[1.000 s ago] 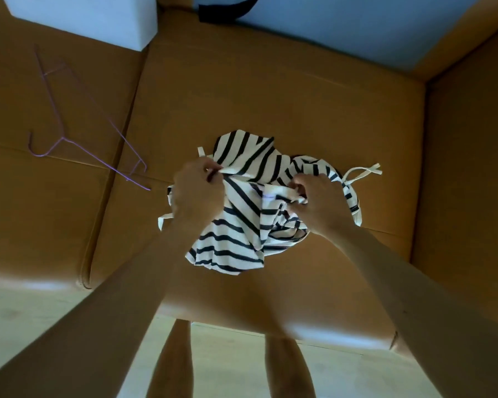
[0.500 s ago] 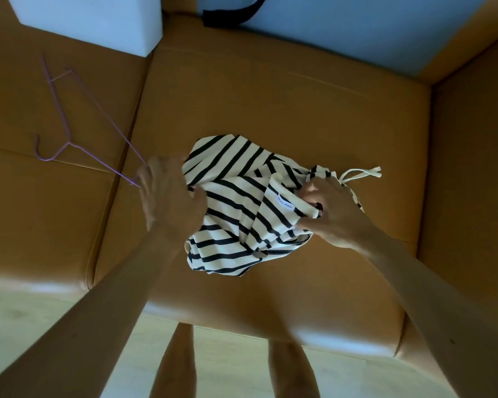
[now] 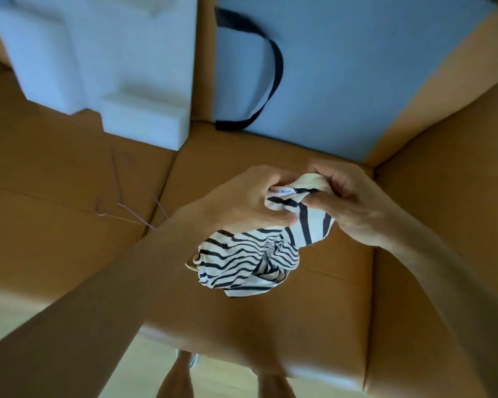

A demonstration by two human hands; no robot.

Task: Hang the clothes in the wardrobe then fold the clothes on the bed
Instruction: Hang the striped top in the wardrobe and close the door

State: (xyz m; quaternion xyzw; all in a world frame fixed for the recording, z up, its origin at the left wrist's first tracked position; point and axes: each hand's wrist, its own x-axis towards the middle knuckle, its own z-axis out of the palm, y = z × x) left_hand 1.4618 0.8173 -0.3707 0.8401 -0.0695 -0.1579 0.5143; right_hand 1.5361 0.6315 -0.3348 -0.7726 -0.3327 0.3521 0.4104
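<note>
The fingers (image 3: 266,178) of the left hand (image 3: 239,205) are curled, and together with the thumb they pinch the top edge of the striped garment (image 3: 250,259), right beside a small white label (image 3: 282,191) sewn into the cloth. The right hand (image 3: 354,205) faces it, very close. Its fingers (image 3: 329,179) are bent over the same edge and its thumb presses the fabric from below, so both hands grip one short stretch of the cream cloth with dark stripes.

Below the hands the rest of the garment hangs in a crumpled bunch over the tan padded seat (image 3: 314,326). I cannot tell whether the lowest folds touch it. Both bare forearms reach in from the lower corners of the view.

Well to the left, a thin purple wire hanger (image 3: 127,209) lies flat on the neighbouring seat cushion, apart from the garment. Beyond it stands a white foam block (image 3: 133,90). At the back of the seat leans a pale blue bag (image 3: 371,67) with a black strap (image 3: 275,70). At the bottom edge the person's legs (image 3: 176,380) show above a light wooden floor (image 3: 144,366).
</note>
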